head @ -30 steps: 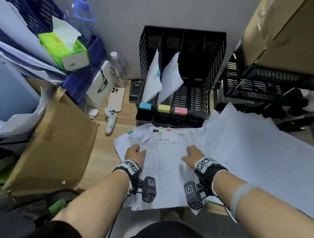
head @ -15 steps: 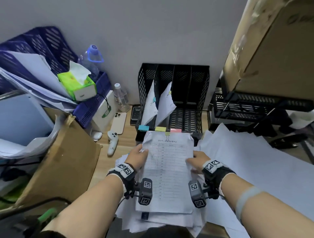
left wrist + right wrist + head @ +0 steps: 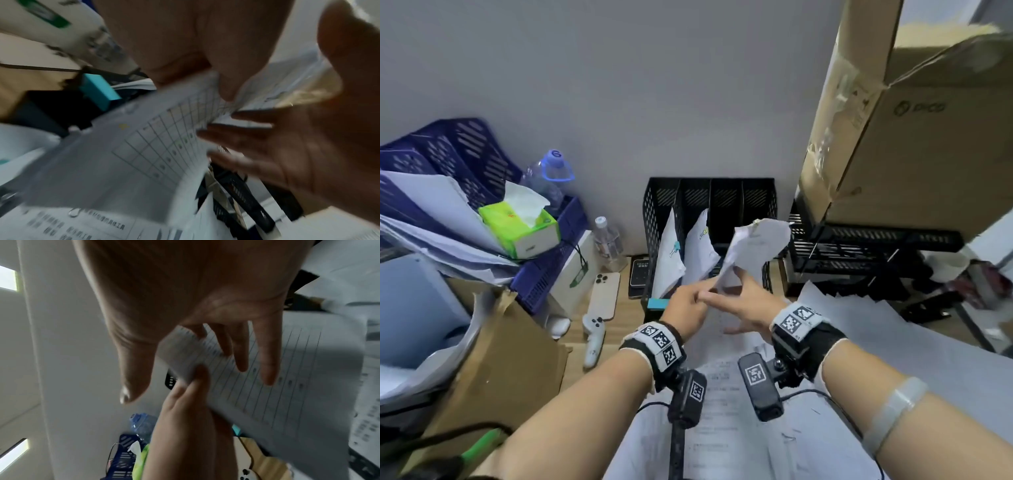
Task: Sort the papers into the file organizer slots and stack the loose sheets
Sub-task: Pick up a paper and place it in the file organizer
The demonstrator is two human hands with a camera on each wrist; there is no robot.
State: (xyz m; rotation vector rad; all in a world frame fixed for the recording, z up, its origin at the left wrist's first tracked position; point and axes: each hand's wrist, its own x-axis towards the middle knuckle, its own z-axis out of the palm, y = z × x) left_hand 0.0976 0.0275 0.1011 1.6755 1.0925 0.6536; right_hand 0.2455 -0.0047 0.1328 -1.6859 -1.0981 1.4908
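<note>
A clipped bundle of printed tables [image 3: 755,245] stands raised and bent in front of the black mesh file organizer [image 3: 756,195]. My left hand [image 3: 703,296] pinches the bundle's lower edge, as the left wrist view shows on the gridded sheet [image 3: 156,146]. Beside it, my right hand [image 3: 734,303] has straight, spread fingers [image 3: 267,356] lying against the sheet and grips nothing. Two other clipped bundles [image 3: 669,255] [image 3: 700,248] lean in the organizer's two left slots. A teal label [image 3: 654,303] marks the leftmost slot. More printed sheets [image 3: 722,404] lie below my wrists.
Loose white sheets [image 3: 911,359] spread over the desk at right. A large cardboard box [image 3: 928,137] sits on black trays [image 3: 866,240] at right. At left are blue baskets [image 3: 465,157], a tissue box [image 3: 524,229], a bottle [image 3: 607,240], a phone [image 3: 604,296], a white controller [image 3: 594,337] and torn cardboard [image 3: 510,359].
The bundle rose off the desk pile to stand bent before the organizer. My right hand let go of its edge and opened; my left hand still grips it. The head view tilted up.
</note>
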